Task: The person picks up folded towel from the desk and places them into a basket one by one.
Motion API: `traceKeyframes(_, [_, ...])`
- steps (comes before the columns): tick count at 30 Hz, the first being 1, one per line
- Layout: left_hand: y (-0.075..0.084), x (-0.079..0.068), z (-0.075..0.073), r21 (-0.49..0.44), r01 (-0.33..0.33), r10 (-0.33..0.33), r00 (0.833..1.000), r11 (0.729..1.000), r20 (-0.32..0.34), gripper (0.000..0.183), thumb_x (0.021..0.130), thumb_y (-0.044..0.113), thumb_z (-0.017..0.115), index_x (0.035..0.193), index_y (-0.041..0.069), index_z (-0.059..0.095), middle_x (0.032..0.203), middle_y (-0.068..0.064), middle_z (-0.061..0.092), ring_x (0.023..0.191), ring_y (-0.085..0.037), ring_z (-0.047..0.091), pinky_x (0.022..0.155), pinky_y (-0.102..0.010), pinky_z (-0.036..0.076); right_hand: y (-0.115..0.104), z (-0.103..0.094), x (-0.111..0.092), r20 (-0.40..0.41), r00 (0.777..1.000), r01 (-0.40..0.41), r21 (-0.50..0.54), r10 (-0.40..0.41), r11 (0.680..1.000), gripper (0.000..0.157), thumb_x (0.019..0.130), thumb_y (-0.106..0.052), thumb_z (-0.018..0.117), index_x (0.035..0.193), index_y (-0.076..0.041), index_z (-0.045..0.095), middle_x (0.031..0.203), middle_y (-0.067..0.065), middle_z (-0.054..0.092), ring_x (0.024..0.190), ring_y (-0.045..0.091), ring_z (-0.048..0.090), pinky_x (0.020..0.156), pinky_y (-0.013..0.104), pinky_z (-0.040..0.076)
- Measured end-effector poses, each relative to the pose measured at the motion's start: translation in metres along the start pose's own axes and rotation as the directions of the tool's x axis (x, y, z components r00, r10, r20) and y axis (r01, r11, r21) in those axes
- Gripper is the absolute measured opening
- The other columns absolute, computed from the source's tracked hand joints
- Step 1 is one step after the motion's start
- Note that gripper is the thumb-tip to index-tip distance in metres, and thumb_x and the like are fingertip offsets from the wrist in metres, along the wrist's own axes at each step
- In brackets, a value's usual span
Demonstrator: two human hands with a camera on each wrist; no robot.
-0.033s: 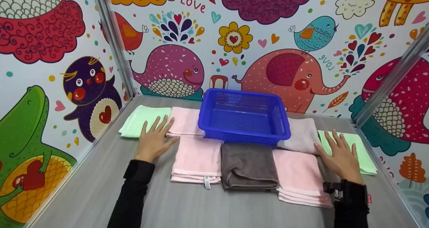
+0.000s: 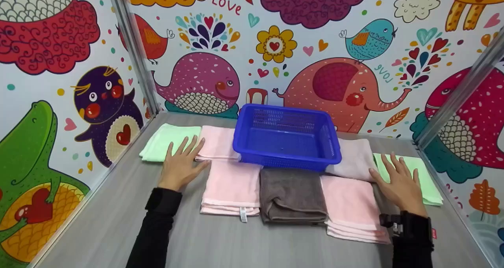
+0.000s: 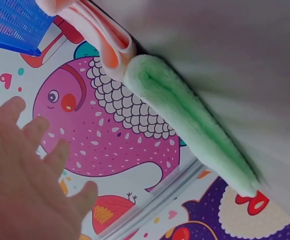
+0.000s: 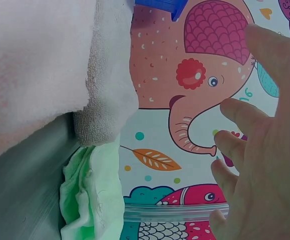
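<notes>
Reaching over a gray table (image 2: pixel 283 248), a person in black sleeves (image 2: pixel 149 240) spreads two bare hands on either side of a blue basket (image 2: pixel 281 142), which sits upright at the far middle. The left hand (image 2: pixel 180 169) is wide open, fingers parted and gripping nothing, in front of a folded mint towel (image 2: pixel 167 138) at the far left; the left wrist view shows hand and cloth apart. Between that cloth and the basket lies a folded pink towel (image 2: pixel 218 139). The right hand (image 2: pixel 402 187), likewise opened out and free of any load, hangs before a folded green towel (image 2: pixel 428 177) on the right, clear of it in the right wrist view. A pale pink towel (image 2: pixel 352 158) lies between the green one and the basket. Along the near side run three more folded cloths: a tagged pink towel (image 2: pixel 232 183) on the left, its white label (image 2: pixel 243 214) on the near edge, a dark brown towel (image 2: pixel 293 193) in the middle and a layered pink towel (image 2: pixel 352 205) on the right. Behind, a cartoon whale (image 2: pixel 204 83) and an orange elephant (image 2: pixel 334 91) decorate the far wall (image 2: pixel 244 36).
</notes>
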State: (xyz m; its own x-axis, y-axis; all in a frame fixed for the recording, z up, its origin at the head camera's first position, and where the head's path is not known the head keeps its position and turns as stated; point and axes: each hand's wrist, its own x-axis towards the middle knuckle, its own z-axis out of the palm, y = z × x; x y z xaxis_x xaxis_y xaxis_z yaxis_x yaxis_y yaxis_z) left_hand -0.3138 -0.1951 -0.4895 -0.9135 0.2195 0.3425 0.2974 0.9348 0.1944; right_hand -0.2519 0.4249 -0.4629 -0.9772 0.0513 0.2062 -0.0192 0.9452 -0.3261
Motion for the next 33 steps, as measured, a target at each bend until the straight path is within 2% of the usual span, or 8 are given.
traceKeyframes(6, [0.007, 0.002, 0.000, -0.014, 0.001, -0.001, 1.000, 1.000, 0.006, 0.076, 0.098, 0.055, 0.060, 0.163, 0.022, 0.036, 0.168, -0.009, 0.035, 0.156, -0.036, 0.031, 0.125, -0.065, 0.015, -0.002, 0.001, -0.001, 0.008, 1.000, -0.017, 0.005, 0.017, 1.000, 0.086, 0.104, -0.064, 0.040, 0.163, -0.004, 0.024, 0.166, 0.033, 0.017, 0.156, 0.052, 0.005, 0.120, 0.073, -0.008])
traceKeyframes(11, [0.021, 0.004, -0.001, -0.052, -0.008, 0.007, 1.000, 0.999, -0.020, 0.071, 0.100, 0.053, 0.061, 0.159, 0.017, 0.044, 0.157, -0.012, 0.051, 0.142, -0.037, 0.048, 0.115, -0.062, 0.034, -0.003, 0.004, 0.000, 0.066, 0.997, -0.043, 0.017, 0.042, 0.999, 0.089, 0.104, -0.066, 0.038, 0.164, -0.002, 0.020, 0.166, 0.034, 0.015, 0.155, 0.054, 0.005, 0.120, 0.073, -0.006])
traceKeyframes(14, [0.031, 0.005, -0.001, -0.051, 0.003, -0.008, 0.995, 0.999, -0.097, 0.050, 0.097, 0.048, 0.068, 0.125, 0.007, 0.069, 0.116, -0.014, 0.073, 0.106, -0.035, 0.067, 0.090, -0.053, 0.050, -0.004, 0.004, 0.001, 0.110, 0.992, -0.060, 0.028, 0.056, 0.998, 0.091, 0.104, -0.066, 0.038, 0.164, 0.000, 0.016, 0.166, 0.035, 0.014, 0.153, 0.057, 0.010, 0.119, 0.075, 0.002])
traceKeyframes(17, [0.041, 0.007, -0.001, -0.072, 0.013, -0.024, 0.987, 0.997, -0.160, 0.038, 0.093, 0.045, 0.074, 0.081, 0.010, 0.064, 0.073, -0.006, 0.064, 0.068, -0.028, 0.062, 0.062, -0.044, 0.047, -0.011, 0.003, 0.004, 0.167, 0.983, -0.089, 0.075, 0.076, 0.993, 0.094, 0.104, -0.066, 0.038, 0.164, 0.000, 0.008, 0.165, 0.037, 0.012, 0.150, 0.060, 0.013, 0.117, 0.077, 0.011])
traceKeyframes(20, [0.056, 0.008, 0.002, -0.127, -0.005, -0.013, 0.990, 0.992, -0.140, 0.040, 0.092, 0.048, 0.075, 0.073, 0.015, 0.061, 0.061, 0.002, 0.056, 0.056, -0.019, 0.055, 0.053, -0.038, 0.043, -0.025, 0.004, 0.007, 0.244, 0.967, -0.116, 0.145, 0.079, 0.983, 0.098, 0.103, -0.068, 0.038, 0.164, 0.000, 0.004, 0.165, 0.038, 0.012, 0.150, 0.060, 0.014, 0.116, 0.076, 0.016])
traceKeyframes(26, [0.104, 0.005, 0.020, -0.302, -0.059, 0.080, 0.995, 0.952, 0.056, 0.040, 0.095, 0.051, 0.070, 0.109, 0.013, 0.071, 0.080, 0.000, 0.067, 0.069, -0.017, 0.060, 0.062, -0.036, 0.049, -0.062, 0.013, 0.005, 0.298, 0.953, -0.030, 0.241, -0.045, 0.970, 0.089, 0.104, -0.062, 0.046, 0.161, 0.004, 0.028, 0.154, 0.033, 0.044, 0.138, 0.052, 0.048, 0.110, 0.067, 0.041])
traceKeyframes(29, [0.132, 0.001, 0.030, -0.338, -0.082, 0.139, 0.979, 0.937, 0.149, 0.054, 0.096, 0.051, 0.067, 0.131, 0.010, 0.066, 0.112, -0.010, 0.073, 0.097, -0.026, 0.069, 0.082, -0.045, 0.057, -0.082, 0.024, 0.005, 0.267, 0.956, 0.043, 0.287, -0.123, 0.957, 0.076, 0.104, -0.053, 0.054, 0.154, 0.003, 0.043, 0.140, 0.028, 0.061, 0.117, 0.042, 0.065, 0.096, 0.055, 0.053])
traceKeyframes(33, [0.161, -0.005, 0.042, -0.302, -0.128, 0.203, 0.952, 0.945, 0.230, 0.075, 0.095, 0.061, 0.062, 0.152, 0.013, 0.052, 0.148, -0.017, 0.059, 0.133, -0.038, 0.058, 0.106, -0.054, 0.050, -0.104, 0.044, 0.003, 0.280, 0.939, 0.102, 0.335, -0.202, 0.937, 0.070, 0.102, -0.048, 0.061, 0.150, 0.001, 0.049, 0.126, 0.020, 0.069, 0.104, 0.028, 0.066, 0.087, 0.044, 0.055])
